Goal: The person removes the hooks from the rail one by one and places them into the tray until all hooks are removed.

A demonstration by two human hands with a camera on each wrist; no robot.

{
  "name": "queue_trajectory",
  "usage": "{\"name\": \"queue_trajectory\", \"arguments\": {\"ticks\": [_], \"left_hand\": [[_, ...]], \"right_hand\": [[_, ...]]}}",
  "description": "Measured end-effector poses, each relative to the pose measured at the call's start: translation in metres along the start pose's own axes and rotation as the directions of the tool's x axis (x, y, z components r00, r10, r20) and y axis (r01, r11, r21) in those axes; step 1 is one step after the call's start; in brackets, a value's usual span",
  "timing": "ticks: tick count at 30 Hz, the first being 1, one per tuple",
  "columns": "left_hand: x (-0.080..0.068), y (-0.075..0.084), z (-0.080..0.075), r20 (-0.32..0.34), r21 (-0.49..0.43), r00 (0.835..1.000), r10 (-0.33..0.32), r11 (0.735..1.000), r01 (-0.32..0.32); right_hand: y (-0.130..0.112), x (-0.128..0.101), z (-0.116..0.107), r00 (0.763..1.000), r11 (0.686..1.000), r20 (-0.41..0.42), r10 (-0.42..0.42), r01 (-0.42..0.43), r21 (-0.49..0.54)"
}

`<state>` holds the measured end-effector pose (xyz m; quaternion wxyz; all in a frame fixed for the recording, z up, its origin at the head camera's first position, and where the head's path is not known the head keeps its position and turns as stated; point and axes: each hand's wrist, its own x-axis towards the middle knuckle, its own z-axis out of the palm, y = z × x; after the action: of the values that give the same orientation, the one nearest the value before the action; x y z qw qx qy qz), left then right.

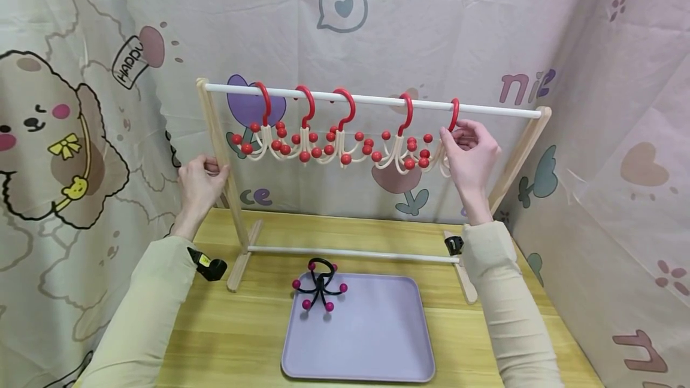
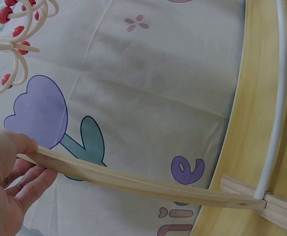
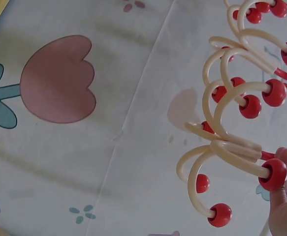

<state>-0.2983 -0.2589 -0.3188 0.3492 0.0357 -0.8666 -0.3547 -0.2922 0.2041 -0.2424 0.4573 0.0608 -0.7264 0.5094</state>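
The right hand [image 1: 470, 157] pinches a cream hanger with red beads [image 1: 450, 136], the last one at the right-hand end of the row; its fingers and thumb close around the hanger just under its red hook, which is looped over the white rail [image 1: 372, 100]. In the right wrist view, a fingertip [image 3: 283, 157] touches one red bead at the end of a curved cream arm, and more cream arms tipped with red beads fan out above and below it. The left hand [image 1: 198, 179] grips the left wooden upright [image 1: 223, 166] of the small clothes rack, thumb on the front and fingers curled behind, as the left wrist view also shows. Four more cream hangers with red beads [image 1: 323, 136] hang from the rail between the two hands, their red hooks spaced along it. The rack stands on a light wooden table [image 1: 248, 328], with a lower white crossbar [image 1: 350, 254] joining its two feet. Just in front of the rack lies a lilac tray [image 1: 372, 340]. On the tray's back left corner sits a black hanger with pink beads [image 1: 320, 286], apart from both hands. Pale cloth printed with cartoon tulips, a dog and speech bubbles [image 1: 377, 17] hangs behind and at both sides.
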Motion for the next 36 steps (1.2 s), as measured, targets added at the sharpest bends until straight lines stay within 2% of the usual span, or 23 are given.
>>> {"name": "queue_trajectory", "arguments": {"ticks": [9, 23, 33, 36], "left_hand": [[0.000, -0.001, 0.000, -0.006, -0.004, 1.000, 0.011, 1.000, -0.011], [0.000, -0.002, 0.000, 0.010, 0.005, 1.000, -0.007, 1.000, 0.007], [0.001, -0.001, 0.001, -0.025, 0.020, 0.999, 0.019, 1.000, -0.019], [0.001, -0.001, 0.001, -0.026, 0.021, 0.999, 0.019, 1.000, -0.018]], "right_hand": [[0.003, 0.007, -0.002, 1.000, 1.000, 0.001, -0.005, 0.005, -0.023], [0.002, 0.009, -0.003, 0.999, 0.998, 0.004, 0.040, -0.040, -0.043], [-0.003, 0.011, -0.010, 0.996, 0.992, -0.012, 0.084, -0.085, -0.094], [-0.005, 0.011, -0.011, 0.996, 0.994, -0.020, 0.083, -0.084, -0.072]]}}
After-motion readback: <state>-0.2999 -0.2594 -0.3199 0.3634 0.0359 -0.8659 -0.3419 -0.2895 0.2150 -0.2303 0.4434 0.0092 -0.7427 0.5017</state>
